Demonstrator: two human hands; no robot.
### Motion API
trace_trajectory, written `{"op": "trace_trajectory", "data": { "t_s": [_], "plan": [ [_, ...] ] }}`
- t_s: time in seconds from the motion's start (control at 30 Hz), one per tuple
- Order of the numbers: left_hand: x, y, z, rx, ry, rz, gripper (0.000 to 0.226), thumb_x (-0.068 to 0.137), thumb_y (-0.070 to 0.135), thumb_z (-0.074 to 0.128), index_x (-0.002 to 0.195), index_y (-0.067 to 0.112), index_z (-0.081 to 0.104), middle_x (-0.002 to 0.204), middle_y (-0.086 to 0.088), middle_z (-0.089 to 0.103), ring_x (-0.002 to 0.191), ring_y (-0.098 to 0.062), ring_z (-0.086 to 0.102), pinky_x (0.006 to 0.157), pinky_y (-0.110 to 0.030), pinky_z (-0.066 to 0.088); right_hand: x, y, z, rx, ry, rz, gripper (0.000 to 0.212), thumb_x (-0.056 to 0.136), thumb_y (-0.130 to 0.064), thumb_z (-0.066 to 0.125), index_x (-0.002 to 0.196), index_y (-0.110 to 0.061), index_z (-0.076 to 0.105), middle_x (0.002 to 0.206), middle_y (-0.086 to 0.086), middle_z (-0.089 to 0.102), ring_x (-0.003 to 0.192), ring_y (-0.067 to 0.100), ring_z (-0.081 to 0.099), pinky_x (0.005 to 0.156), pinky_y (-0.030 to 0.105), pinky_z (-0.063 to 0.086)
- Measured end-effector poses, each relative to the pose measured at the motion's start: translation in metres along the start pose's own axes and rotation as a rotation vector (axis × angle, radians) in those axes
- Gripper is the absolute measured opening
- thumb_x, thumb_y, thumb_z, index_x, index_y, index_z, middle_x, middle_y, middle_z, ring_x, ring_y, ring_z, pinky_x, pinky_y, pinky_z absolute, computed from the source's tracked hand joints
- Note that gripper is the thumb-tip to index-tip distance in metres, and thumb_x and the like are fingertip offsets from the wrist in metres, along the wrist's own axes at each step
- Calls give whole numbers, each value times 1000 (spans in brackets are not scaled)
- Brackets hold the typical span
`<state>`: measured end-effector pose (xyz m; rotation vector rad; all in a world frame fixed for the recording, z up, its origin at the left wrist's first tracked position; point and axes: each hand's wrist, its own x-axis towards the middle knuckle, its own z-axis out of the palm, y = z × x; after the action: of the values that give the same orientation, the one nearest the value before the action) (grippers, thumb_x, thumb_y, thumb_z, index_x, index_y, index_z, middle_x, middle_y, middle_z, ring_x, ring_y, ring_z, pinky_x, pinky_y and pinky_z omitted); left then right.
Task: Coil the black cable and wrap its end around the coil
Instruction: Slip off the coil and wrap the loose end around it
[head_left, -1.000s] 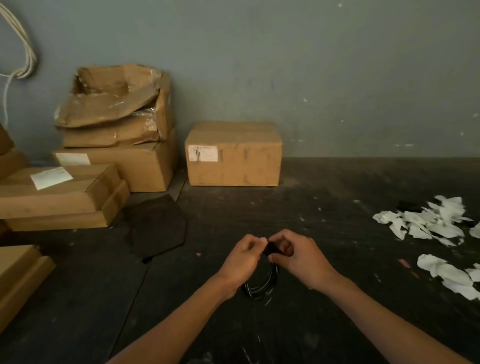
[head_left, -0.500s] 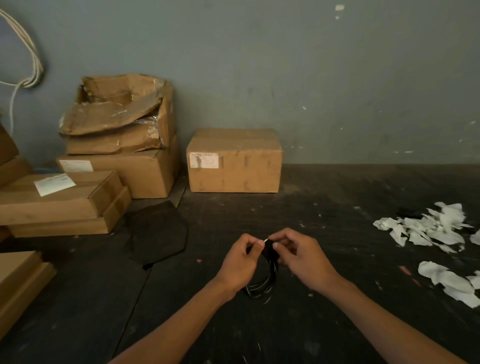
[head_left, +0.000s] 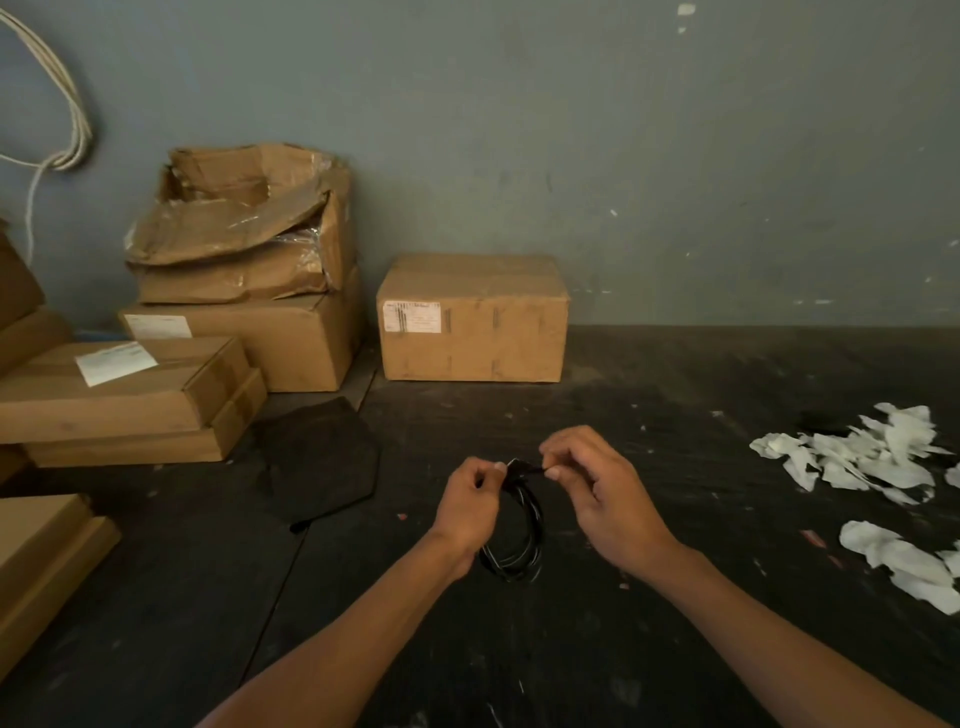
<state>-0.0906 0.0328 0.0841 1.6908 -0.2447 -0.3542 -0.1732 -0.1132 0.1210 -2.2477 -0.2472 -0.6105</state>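
A small coil of black cable (head_left: 522, 540) hangs in the air above the dark table, its loops dropping between my wrists. My left hand (head_left: 470, 506) grips the top of the coil with curled fingers. My right hand (head_left: 597, 488) pinches the short cable end between thumb and forefinger, just right of the coil's top. The end runs across the top of the loops. How many turns lie around the coil is hidden by my fingers.
Cardboard boxes (head_left: 472, 317) stand against the grey wall, with a stack of more boxes (head_left: 239, 322) at the left. A black flat piece (head_left: 319, 457) lies left of my hands. Torn white paper scraps (head_left: 878, 457) are scattered at the right.
My right hand has pulled slightly away from the left, drawing the cable end out to the right. The view has tilted up a little.
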Motion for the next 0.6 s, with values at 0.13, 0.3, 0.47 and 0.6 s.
{"op": "trace_trajectory", "data": {
  "t_s": [0.13, 0.3, 0.47, 0.6],
  "plan": [
    [3, 1, -6, 13, 44, 63, 19, 102, 26, 45, 102, 14, 59, 90, -4, 58, 79, -14, 54, 68, -27, 41, -1, -4, 4, 292, -126, 210, 12, 96, -5, 51, 98, -16, 55, 106, -4, 67, 88, 16, 66, 72, 30, 55],
    [1, 1, -7, 74, 99, 179, 15, 101, 25, 46, 99, 15, 57, 97, -7, 61, 94, -24, 59, 78, -27, 48, -5, -3, 18, 636, -30, 519, 14, 93, -20, 60, 95, -7, 60, 92, 13, 66, 78, 22, 68, 76, 38, 59],
    [-5, 4, -2, 142, 73, 297, 11, 101, 23, 47, 100, 15, 56, 91, -1, 61, 75, -3, 58, 67, -20, 49, 3, -1, 30, 678, 128, 771, 14, 91, -13, 63, 105, -12, 60, 96, 13, 67, 68, 18, 65, 62, 31, 55],
    [-7, 6, 2, 185, 58, 383, 12, 101, 20, 47, 101, 13, 56, 87, -1, 62, 61, 4, 55, 56, -15, 46, 7, -4, 26, 603, 83, 826, 15, 92, -13, 63, 106, -13, 61, 91, 8, 66, 66, 13, 57, 54, 25, 45]
  ]
}}
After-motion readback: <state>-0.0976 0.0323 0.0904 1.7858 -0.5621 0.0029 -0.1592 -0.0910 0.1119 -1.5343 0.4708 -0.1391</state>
